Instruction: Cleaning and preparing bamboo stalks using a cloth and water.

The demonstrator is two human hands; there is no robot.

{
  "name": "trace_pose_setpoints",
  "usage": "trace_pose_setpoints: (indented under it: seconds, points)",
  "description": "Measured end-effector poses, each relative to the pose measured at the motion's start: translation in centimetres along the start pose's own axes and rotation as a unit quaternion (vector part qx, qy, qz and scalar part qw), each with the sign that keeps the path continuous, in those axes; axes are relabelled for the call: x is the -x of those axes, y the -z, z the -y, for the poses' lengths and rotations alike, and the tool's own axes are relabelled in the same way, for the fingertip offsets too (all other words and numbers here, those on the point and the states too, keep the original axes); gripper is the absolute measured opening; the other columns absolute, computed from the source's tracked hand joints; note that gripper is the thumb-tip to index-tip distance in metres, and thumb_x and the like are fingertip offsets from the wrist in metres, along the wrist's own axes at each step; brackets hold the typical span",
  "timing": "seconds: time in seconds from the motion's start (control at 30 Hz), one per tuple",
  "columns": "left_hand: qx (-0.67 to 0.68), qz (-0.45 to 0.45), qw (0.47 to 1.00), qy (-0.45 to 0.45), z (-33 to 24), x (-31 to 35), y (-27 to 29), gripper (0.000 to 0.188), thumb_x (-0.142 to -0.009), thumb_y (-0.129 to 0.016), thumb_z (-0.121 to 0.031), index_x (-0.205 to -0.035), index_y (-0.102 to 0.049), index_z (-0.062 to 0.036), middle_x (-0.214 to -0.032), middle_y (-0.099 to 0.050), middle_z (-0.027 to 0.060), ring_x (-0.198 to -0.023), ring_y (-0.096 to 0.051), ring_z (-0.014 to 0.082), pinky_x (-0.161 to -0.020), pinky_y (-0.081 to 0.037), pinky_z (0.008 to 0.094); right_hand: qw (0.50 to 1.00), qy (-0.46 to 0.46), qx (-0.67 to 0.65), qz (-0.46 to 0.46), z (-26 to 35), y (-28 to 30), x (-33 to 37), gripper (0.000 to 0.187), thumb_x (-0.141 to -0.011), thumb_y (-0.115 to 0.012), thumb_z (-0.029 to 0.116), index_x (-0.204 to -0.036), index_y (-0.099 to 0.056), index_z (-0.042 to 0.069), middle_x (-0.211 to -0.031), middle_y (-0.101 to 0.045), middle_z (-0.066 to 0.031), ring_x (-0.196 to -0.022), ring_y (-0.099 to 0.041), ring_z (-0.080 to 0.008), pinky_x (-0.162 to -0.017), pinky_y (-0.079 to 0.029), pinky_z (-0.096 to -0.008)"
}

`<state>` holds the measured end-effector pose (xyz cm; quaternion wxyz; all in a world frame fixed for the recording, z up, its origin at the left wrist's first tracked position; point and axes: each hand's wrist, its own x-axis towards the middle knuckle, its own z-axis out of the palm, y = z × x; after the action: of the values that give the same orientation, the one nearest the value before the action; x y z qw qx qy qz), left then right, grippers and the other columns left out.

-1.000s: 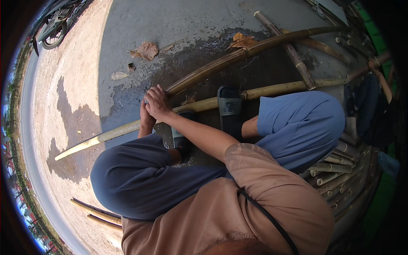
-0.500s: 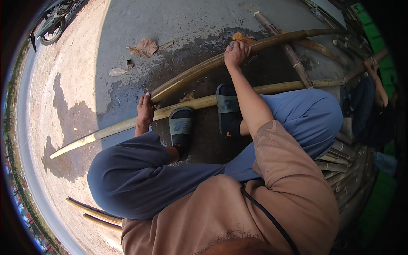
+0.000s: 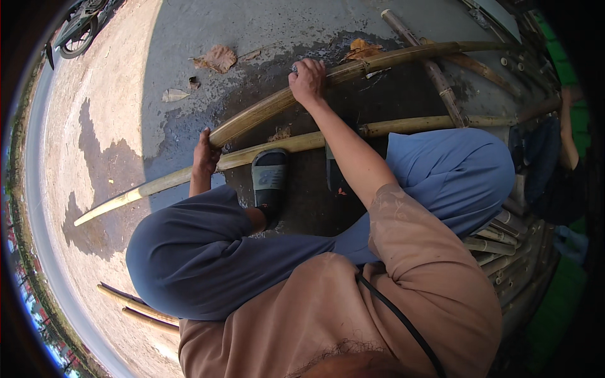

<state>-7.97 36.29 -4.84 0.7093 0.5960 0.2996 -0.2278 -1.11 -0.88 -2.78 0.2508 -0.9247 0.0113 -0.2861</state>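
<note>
A long yellow-brown bamboo pole (image 3: 261,109) slants across in front of me, rising to the far right. My left hand (image 3: 205,154) grips its near left end, fingers closed around it. Farther along, my right hand (image 3: 309,82) is closed over the same pole; a small grey-blue thing shows at its fingers, too little to name. Nearer my feet lies a second bamboo pole (image 3: 293,143), apart from my hands. It passes just beyond my left sandal (image 3: 270,169), and my right forearm hides part of my right foot.
A darker bamboo pole (image 3: 435,79) lies crosswise under the held pole. Dry leaves (image 3: 217,58) are on the wet concrete. More bamboo (image 3: 504,239) is stacked at right, near another person's arm (image 3: 567,135). Bamboo pieces (image 3: 142,309) lie at lower left; a motorcycle (image 3: 79,31) stands far left.
My right hand has slid left along the held pole, toward my left hand. The pole's left end and my left hand have shifted slightly left, and joints now show on the pole.
</note>
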Motion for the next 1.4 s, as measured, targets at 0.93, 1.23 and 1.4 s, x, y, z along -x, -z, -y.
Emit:
trace_pose_setpoints:
  seconds: [0.93,1.23,1.4]
  points:
    - [-0.017,0.057,0.972,-0.227,2.4,1.6,-3.0,0.032,-0.106,-0.069,-0.03,-0.122,-0.065,-0.0033,-0.085,-0.063,0.0015,-0.059,-0.054,0.009,-0.053,-0.041,0.0243,0.957,-0.188,0.179,-0.129,-10.9,5.9,-2.6,0.03,-0.09,-0.069,0.022,-0.117,-0.073,0.009,-0.124,-0.068,-0.0122,-0.126,-0.059,-0.0338,-0.124,-0.03,-0.0585]
    - [-0.04,0.024,0.992,-0.12,0.2,0.9,-4.9,0.043,-0.103,-0.063,-0.051,-0.091,-0.06,-0.0098,-0.069,-0.057,0.0028,-0.049,-0.051,0.0136,-0.045,-0.037,0.0308,0.976,0.053,-0.188,0.095,17.3,-3.4,8.9,0.029,-0.084,-0.072,0.016,-0.111,-0.068,0.008,-0.118,-0.064,-0.0088,-0.124,-0.058,-0.0307,-0.123,-0.031,-0.0599]
    - [-0.022,-0.043,0.998,-0.03,1.0,0.0,0.1,0.044,-0.104,-0.059,-0.05,-0.1,-0.067,-0.0067,-0.076,-0.064,0.007,-0.055,-0.059,0.0169,-0.045,-0.04,0.032,0.999,-0.018,0.03,-0.015,-0.9,0.7,1.1,0.026,-0.086,-0.073,0.02,-0.109,-0.074,0.008,-0.112,-0.067,-0.0103,-0.122,-0.059,-0.0316,-0.123,-0.032,-0.0592]
